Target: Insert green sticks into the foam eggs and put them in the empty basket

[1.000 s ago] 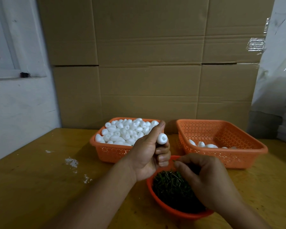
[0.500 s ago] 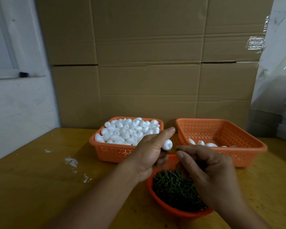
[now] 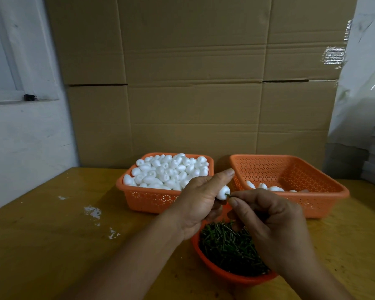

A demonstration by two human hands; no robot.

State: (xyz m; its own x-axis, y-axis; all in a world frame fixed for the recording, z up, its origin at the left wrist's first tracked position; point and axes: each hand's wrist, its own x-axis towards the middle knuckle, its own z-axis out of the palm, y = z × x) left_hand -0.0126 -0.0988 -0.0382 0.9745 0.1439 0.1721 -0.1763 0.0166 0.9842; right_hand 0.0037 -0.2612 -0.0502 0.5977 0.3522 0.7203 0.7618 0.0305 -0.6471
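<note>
A: How many baskets were on the wooden table [image 3: 52, 245]?

B: Two square orange ones at the back, side by side, plus one round orange bowl [image 3: 232, 276] nearer the person. The left basket [image 3: 152, 200] was heaped with white foam eggs [image 3: 169, 169], too many to count. The right basket [image 3: 325, 198] held only a few finished eggs [image 3: 266, 187] along its near wall; four white tops showed, and whether more lay behind the wall could not be told.

A: And the sticks?

B: The bowl was full of loose green sticks [image 3: 227, 245], far beyond counting.

A: What were the hands doing?

B: The left hand [image 3: 197, 202] gripped one foam egg [image 3: 223, 192], fingers curled under it and the forefinger stretched straight over the top. The right hand [image 3: 273, 221] pinched one green stick [image 3: 228, 195] between thumb and forefinger, the other fingers folded in. The stick's tip met the end of the egg, both held above the bowl and just in front of the gap between the two baskets.

A: Anything behind?

B: Stacked cardboard boxes [image 3: 193, 83] stood against the table's far edge.
</note>
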